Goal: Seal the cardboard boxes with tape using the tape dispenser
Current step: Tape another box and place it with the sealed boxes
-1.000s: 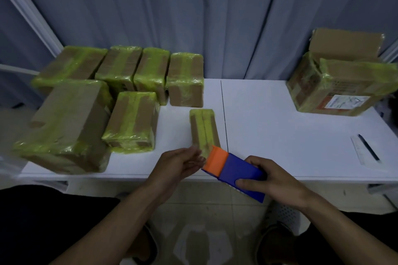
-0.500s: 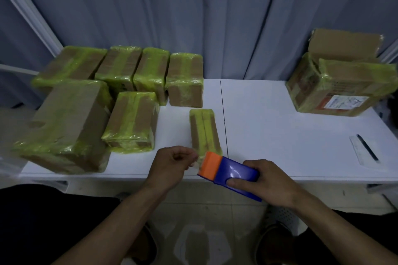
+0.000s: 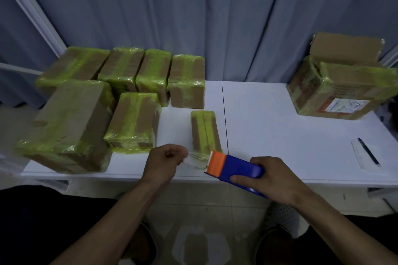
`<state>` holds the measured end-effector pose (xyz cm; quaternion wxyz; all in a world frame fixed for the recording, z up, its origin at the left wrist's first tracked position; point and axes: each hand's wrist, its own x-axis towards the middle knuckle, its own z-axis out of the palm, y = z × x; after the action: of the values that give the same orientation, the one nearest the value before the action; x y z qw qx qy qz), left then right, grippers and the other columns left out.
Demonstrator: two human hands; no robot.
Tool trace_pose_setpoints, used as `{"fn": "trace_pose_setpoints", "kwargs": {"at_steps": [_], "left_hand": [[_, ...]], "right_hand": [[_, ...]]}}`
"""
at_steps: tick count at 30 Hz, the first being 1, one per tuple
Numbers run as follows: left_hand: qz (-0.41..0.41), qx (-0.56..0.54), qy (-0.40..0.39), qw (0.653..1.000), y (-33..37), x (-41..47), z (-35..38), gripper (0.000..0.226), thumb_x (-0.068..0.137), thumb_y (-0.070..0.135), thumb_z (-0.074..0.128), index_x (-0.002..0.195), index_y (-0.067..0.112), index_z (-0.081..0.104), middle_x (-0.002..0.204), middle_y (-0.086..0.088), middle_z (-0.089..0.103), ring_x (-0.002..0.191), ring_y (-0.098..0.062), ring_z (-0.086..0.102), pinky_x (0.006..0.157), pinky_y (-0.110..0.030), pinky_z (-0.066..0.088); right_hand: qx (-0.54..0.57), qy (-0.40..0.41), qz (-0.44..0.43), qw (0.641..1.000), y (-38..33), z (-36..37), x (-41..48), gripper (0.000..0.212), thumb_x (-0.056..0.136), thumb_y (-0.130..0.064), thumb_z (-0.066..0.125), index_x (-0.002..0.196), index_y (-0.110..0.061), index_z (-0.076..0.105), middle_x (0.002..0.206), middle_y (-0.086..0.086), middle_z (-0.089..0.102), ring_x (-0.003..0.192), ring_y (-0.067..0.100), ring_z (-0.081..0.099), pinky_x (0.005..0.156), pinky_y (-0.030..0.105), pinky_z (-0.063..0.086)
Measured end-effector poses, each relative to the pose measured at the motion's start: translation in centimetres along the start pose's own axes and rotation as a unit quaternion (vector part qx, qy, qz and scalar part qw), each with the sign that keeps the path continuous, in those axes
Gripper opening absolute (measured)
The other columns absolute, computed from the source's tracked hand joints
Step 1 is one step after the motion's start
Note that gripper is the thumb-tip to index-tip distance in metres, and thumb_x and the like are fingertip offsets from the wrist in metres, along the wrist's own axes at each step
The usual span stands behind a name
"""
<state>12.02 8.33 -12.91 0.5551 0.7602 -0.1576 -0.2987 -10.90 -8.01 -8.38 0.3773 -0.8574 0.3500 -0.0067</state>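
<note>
Low in the middle of the frame, the right hand has its grip closed around the blue body of the tape dispenser, with the thumb along the near side and the orange head pointing left. Just left of it, the left hand has a tight, curled grip, its fingertips pinching the free end of a strip of clear tape that stretches from that hand to the orange head. The strip crosses the near end of a small cardboard box; whether it touches the box I cannot tell. That box is narrow and banded in yellow-green, and it lies mid-frame on the white worktop, near the front edge. A cluster of wrapped boxes fills the left of the frame. A large box with a raised flap sits at the upper right. A pen lies on a paper slip at the right edge.
</note>
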Motion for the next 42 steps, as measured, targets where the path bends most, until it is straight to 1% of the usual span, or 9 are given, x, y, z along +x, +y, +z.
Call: {"fn": "trace_pose_setpoints", "kwargs": {"at_steps": [5, 7, 11, 14, 18, 24, 30, 39, 42], "left_hand": [[0.002, -0.003, 0.025, 1.0, -1.0, 0.4, 0.2, 0.007, 0.086, 0.006, 0.074, 0.086, 0.013, 0.074, 0.075, 0.002, 0.073, 0.063, 0.0, 0.065, 0.063, -0.012, 0.052], [-0.001, -0.005, 0.039, 0.999, -1.6, 0.6, 0.4, 0.012, 0.086, 0.006, 0.074, 0.083, 0.017, 0.073, 0.075, 0.004, 0.074, 0.065, -0.001, 0.066, 0.065, -0.015, 0.052], [-0.035, -0.006, 0.048, 0.998, -3.2, 0.9, 1.1, 0.015, 0.09, 0.007, 0.069, 0.084, 0.021, 0.072, 0.084, 0.003, 0.075, 0.082, -0.015, 0.07, 0.074, -0.026, 0.054], [-0.064, -0.017, 0.054, 0.996, -4.0, 1.2, 1.3, 0.013, 0.092, 0.009, 0.066, 0.086, 0.02, 0.071, 0.09, 0.001, 0.074, 0.087, -0.016, 0.069, 0.072, -0.024, 0.052], [-0.088, -0.024, 0.061, 0.994, -4.6, 1.7, 1.5, 0.011, 0.094, 0.011, 0.064, 0.089, 0.019, 0.069, 0.094, -0.001, 0.071, 0.089, -0.015, 0.066, 0.07, -0.021, 0.048], [-0.085, -0.021, 0.055, 0.995, -5.3, 2.6, 2.3, 0.011, 0.097, 0.013, 0.06, 0.092, 0.02, 0.066, 0.098, 0.0, 0.07, 0.093, -0.017, 0.065, 0.071, -0.021, 0.047], [-0.134, -0.025, 0.038, 0.99, -6.3, 3.7, 3.9, 0.012, 0.093, 0.01, 0.06, 0.092, 0.02, 0.067, 0.105, -0.001, 0.067, 0.101, -0.021, 0.061, 0.089, -0.032, 0.048], [-0.122, 0.016, 0.018, 0.992, -6.9, 4.2, 6.0, 0.012, 0.098, 0.017, 0.057, 0.108, 0.022, 0.063, 0.119, -0.003, 0.065, 0.099, -0.015, 0.057, 0.083, -0.027, 0.042], [-0.139, 0.031, 0.001, 0.99, -6.7, 4.4, 6.3, 0.04, 0.098, 0.028, 0.06, 0.136, 0.02, 0.053, 0.141, -0.004, 0.053, 0.119, -0.022, 0.055, 0.093, -0.031, 0.045]], "right_hand": [[-0.025, -0.001, 0.003, 1.0, -0.6, -0.1, 0.2, 0.047, 0.071, -0.071, 0.076, 0.075, -0.027, 0.062, 0.066, -0.012, 0.065, 0.066, -0.006, 0.064, 0.052, 0.009, 0.044], [-0.042, -0.005, 0.002, 0.999, -1.0, -0.1, 0.4, 0.048, 0.07, -0.074, 0.074, 0.08, -0.029, 0.06, 0.071, -0.015, 0.066, 0.069, -0.007, 0.065, 0.053, 0.009, 0.045], [-0.111, -0.002, 0.003, 0.994, -1.6, 0.6, 1.1, 0.052, 0.068, -0.08, 0.072, 0.086, -0.033, 0.056, 0.077, -0.017, 0.064, 0.072, -0.002, 0.064, 0.056, 0.01, 0.044], [-0.155, -0.004, -0.005, 0.988, -2.0, 1.4, 1.7, 0.057, 0.07, -0.082, 0.069, 0.099, -0.034, 0.061, 0.079, -0.016, 0.063, 0.073, -0.001, 0.061, 0.058, 0.012, 0.043], [-0.201, 0.0, -0.006, 0.98, -2.5, 2.4, 2.8, 0.072, 0.073, -0.081, 0.068, 0.12, -0.027, 0.065, 0.103, -0.01, 0.074, 0.079, 0.003, 0.061, 0.064, 0.014, 0.049], [-0.254, 0.006, 0.025, 0.967, -3.0, 2.9, 4.1, 0.082, 0.072, -0.082, 0.068, 0.129, -0.024, 0.061, 0.113, -0.006, 0.073, 0.095, 0.012, 0.069, 0.072, 0.022, 0.055], [-0.278, 0.0, 0.067, 0.958, -3.1, 3.1, 5.2, 0.08, 0.071, -0.078, 0.072, 0.125, -0.02, 0.061, 0.114, -0.002, 0.071, 0.095, 0.016, 0.069, 0.07, 0.024, 0.053], [-0.266, -0.015, 0.092, 0.959, -3.2, 3.4, 6.2, 0.081, 0.071, -0.075, 0.076, 0.128, -0.019, 0.06, 0.115, -0.001, 0.072, 0.096, 0.018, 0.07, 0.07, 0.025, 0.051], [-0.267, -0.017, 0.095, 0.959, -3.0, 3.3, 6.2, 0.082, 0.071, -0.075, 0.075, 0.129, -0.019, 0.059, 0.116, -0.001, 0.072, 0.097, 0.019, 0.07, 0.073, 0.026, 0.054]]}}
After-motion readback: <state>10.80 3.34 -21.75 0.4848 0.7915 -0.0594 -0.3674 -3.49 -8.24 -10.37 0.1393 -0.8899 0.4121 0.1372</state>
